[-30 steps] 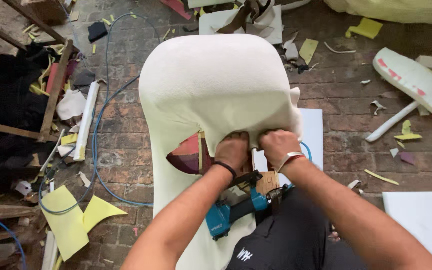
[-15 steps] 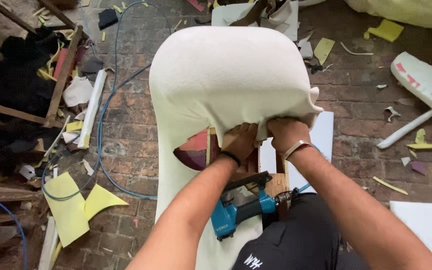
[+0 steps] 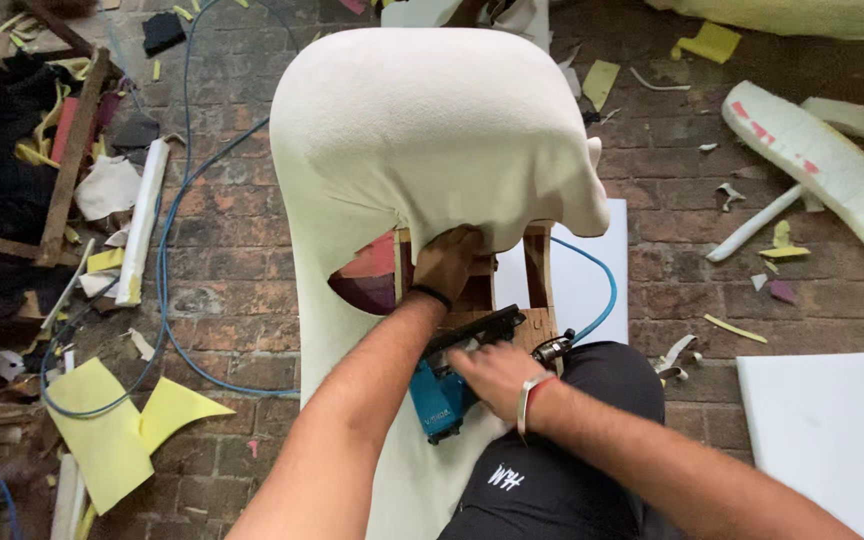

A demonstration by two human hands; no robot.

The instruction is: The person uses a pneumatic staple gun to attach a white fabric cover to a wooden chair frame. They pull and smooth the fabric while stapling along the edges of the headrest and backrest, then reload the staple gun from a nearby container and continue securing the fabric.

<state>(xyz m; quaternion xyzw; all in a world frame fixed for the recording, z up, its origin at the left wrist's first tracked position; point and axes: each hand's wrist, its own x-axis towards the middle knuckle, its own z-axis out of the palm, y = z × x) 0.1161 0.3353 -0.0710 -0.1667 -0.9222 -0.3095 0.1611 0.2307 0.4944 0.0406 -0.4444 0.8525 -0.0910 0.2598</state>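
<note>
A chair back covered in cream fabric stands in front of me on its wooden frame. My left hand grips the lower edge of the fabric against the frame, under the padding. My right hand rests on a blue and black staple gun lying on my lap by the frame's bottom. A blue air hose runs from the gun's back end.
Brick floor littered with yellow foam scraps, a blue hose loop, wooden slats and dark cloth at left. White foam pieces lie at right, a white board at lower right.
My right hand left the fabric edge and dropped down onto the staple gun. My left hand stays on the fabric at the frame.
</note>
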